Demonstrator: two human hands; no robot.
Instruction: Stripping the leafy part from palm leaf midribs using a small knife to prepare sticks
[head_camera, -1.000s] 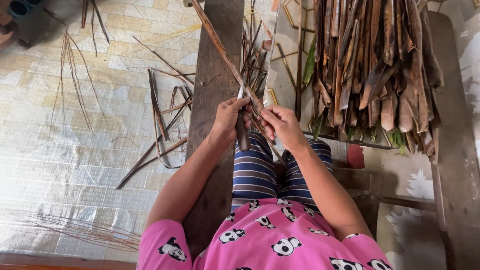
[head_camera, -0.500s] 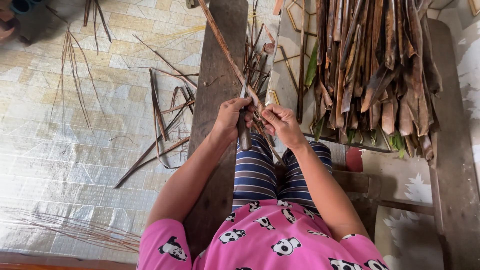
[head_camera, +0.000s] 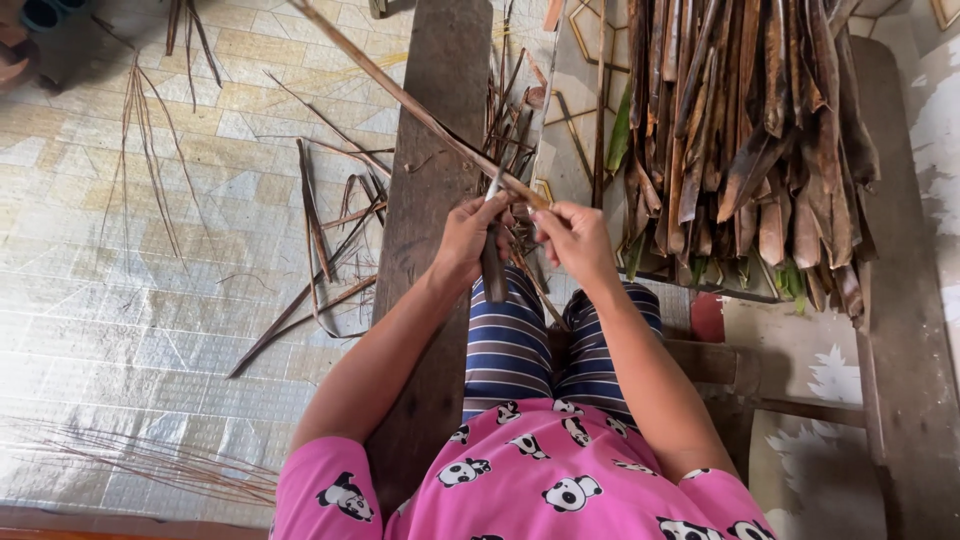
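head: long brown leaf strip (head_camera: 420, 110)

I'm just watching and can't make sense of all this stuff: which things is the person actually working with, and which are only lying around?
In use:
left hand gripping a knife
right hand pinching a long brown leaf strip

Lying about:
pile of dried leaves
scraps on the tiled floor
wooden plank

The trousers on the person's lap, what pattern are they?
The trousers have navy and pale horizontal stripes, seen in the head view.
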